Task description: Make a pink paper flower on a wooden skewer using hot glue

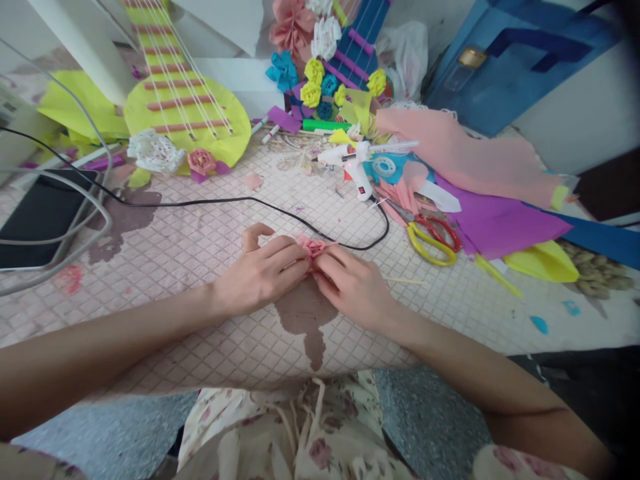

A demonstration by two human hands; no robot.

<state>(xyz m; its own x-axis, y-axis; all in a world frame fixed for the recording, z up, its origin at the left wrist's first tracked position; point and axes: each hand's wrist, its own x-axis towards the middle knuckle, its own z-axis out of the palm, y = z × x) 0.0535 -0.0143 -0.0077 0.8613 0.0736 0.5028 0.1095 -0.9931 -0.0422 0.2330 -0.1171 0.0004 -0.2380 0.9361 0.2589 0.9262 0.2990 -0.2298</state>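
Between my two hands, just above the front part of the table, is a small pink paper flower (pixel 313 247). My left hand (pixel 267 270) pinches it from the left side, thumb raised apart from the curled fingers. From the right, the fingertips of my right hand (pixel 355 283) press on the flower too. My fingers cover its lower part. Beyond my hands lies a white hot glue gun (pixel 356 167), with its black cord (pixel 250 199) curving around behind them. Yellow-and-red-handled scissors (pixel 433 240) rest to the right.
A yellow paper guitar shape (pixel 187 110) with strings stands at the back left, near a dark tablet (pixel 43 220). A blue one (pixel 357 50) with paper flowers is at the back. Pink crepe paper (pixel 465 153), purple paper (pixel 505 220) and a blue case (pixel 510 63) occupy the right.
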